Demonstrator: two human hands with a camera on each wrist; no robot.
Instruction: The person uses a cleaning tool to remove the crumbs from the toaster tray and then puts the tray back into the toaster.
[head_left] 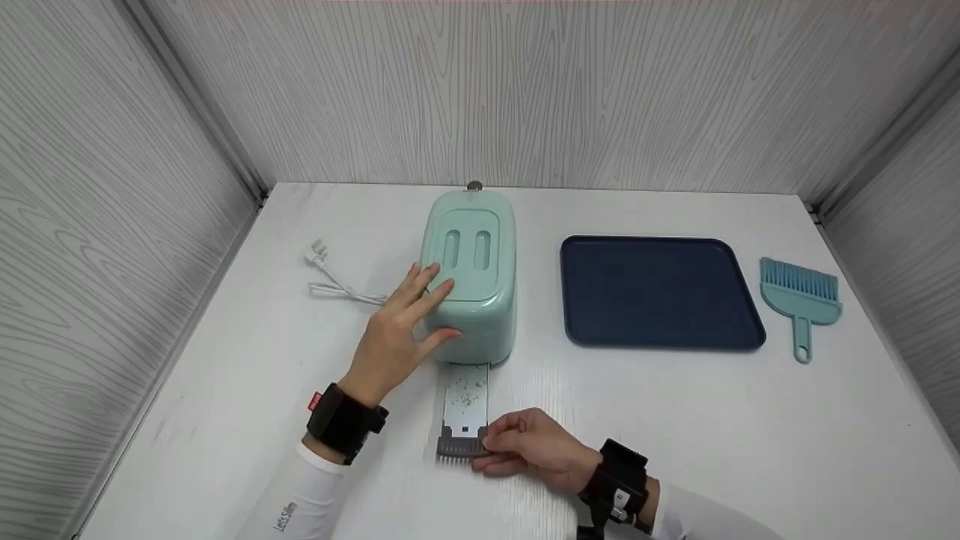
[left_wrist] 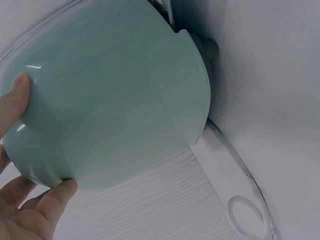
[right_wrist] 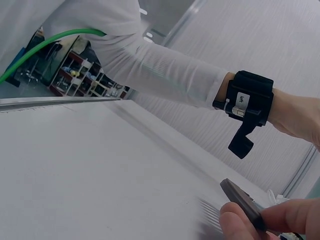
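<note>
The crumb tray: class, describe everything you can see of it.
The crumb tray is a narrow, flat, pale strip that looks like metal, with brown crumbs scattered over it and a small dark square mark near its grey handle. The handle looks like plastic and has a row of slots or ridges. The tray juts from the near end of the green toaster, pointing toward the person; its far end is hidden. The right hand pinches the handle's right end.

From my head, the view faces forward and down over the table [head_left: 660,412]. My left wrist view looks very closely at the green appliance [left_wrist: 110,100], which both share. My right wrist view, low, faces left toward my left sleeve [right_wrist: 165,75], also shared with the head.
</note>
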